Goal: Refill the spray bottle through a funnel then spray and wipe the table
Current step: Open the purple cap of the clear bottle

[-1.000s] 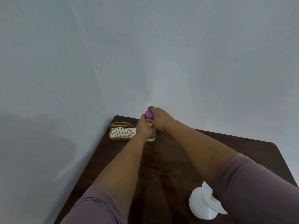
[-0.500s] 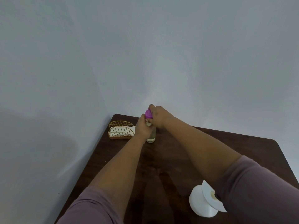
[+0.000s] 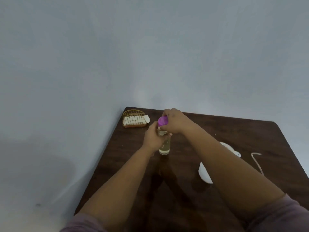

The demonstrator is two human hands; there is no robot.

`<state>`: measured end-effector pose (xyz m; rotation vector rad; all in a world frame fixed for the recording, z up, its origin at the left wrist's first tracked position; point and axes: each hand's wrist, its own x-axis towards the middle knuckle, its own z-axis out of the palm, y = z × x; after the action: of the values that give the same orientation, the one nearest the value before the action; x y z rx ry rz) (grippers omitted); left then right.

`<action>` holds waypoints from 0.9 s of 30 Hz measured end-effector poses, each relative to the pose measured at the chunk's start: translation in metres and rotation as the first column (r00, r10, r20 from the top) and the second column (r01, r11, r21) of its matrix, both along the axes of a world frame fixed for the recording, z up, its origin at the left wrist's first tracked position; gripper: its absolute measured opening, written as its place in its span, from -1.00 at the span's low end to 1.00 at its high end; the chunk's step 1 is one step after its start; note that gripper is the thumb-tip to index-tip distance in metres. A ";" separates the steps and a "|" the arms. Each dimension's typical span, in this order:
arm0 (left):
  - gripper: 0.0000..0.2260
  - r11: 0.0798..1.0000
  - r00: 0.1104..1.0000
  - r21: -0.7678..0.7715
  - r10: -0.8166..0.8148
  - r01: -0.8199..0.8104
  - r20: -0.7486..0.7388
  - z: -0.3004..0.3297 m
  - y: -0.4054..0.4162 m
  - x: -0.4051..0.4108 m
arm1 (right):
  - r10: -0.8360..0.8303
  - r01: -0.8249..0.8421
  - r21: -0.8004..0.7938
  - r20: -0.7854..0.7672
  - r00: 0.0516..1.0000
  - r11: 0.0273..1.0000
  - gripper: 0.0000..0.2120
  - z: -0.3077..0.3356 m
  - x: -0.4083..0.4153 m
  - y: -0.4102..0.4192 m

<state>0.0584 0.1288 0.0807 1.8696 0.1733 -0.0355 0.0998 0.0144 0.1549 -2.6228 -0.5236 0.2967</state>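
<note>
A clear spray bottle [image 3: 165,147] with pale liquid in its lower part stands on the dark wooden table [image 3: 217,131]. My left hand [image 3: 153,138] grips the bottle's upper body. My right hand [image 3: 175,121] holds the purple spray head [image 3: 162,121] from above at the bottle's neck. A white funnel [image 3: 204,173] lies on the table to the right, partly hidden behind my right forearm. White napkins [image 3: 133,119] sit in a gold wire holder [image 3: 132,114] at the table's far left corner.
A thin white tube or cord [image 3: 256,163] lies on the table at the right, beyond the funnel. Grey walls close in at the left and behind the table. The table's left edge runs down beside my left forearm.
The view has tilted down, showing more of the table and the thin white tube. Both hands stay on the bottle, and the purple head now shows more plainly under my right hand.
</note>
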 end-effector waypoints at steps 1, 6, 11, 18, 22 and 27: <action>-0.60 1.000 1.000 0.006 -0.011 0.011 -0.012 -0.001 -0.001 -0.014 | 0.003 -0.003 -0.004 0.002 1.000 1.000 -0.50 -0.002 -0.013 -0.002; -0.61 0.996 0.998 0.070 -0.058 0.057 0.012 -0.015 0.005 -0.064 | 0.011 -0.011 -0.019 0.021 1.000 1.000 -0.53 -0.019 -0.062 -0.003; -0.53 0.983 0.991 0.126 -0.131 0.131 -0.008 -0.034 0.012 -0.082 | 0.038 -0.039 -0.057 -0.013 0.999 0.998 -0.53 -0.031 -0.086 -0.001; -0.43 0.944 0.975 0.244 -0.212 0.220 -0.059 -0.031 0.004 -0.075 | -0.070 0.078 -0.180 0.052 0.996 0.981 -0.55 -0.035 -0.099 0.018; -0.65 0.964 0.979 0.175 -0.186 0.199 -0.086 -0.039 0.000 -0.076 | -0.157 0.219 -0.229 0.261 0.953 0.949 -0.53 -0.049 -0.105 0.036; -0.75 0.989 0.977 -0.012 -0.150 0.150 -0.152 -0.042 0.002 -0.069 | 0.090 -0.008 -0.321 0.241 0.966 0.947 -0.59 -0.047 -0.091 0.030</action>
<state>-0.0111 0.1310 0.0383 1.8770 0.1362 -0.2830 0.0091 0.0449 0.1082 -2.9876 -0.6763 0.0618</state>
